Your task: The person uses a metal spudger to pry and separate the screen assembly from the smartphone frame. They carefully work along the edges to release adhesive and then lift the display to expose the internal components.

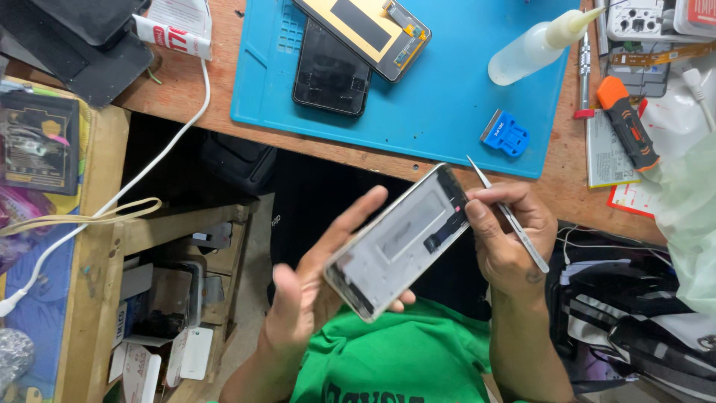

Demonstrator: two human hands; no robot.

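The left hand (302,291) is cradling an opened phone frame (399,242) over the lap, just below the desk edge. It's looking silvery grey inside, with a thin metal rim and a dark strip near its top. The right hand (511,239) is pinching metal tweezers (507,216), thumb pressing on that strip.

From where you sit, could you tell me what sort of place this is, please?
Most likely a phone repair bench: a blue work mat holds opened phone parts, and a plastic scraper and screwdriver lie nearby.
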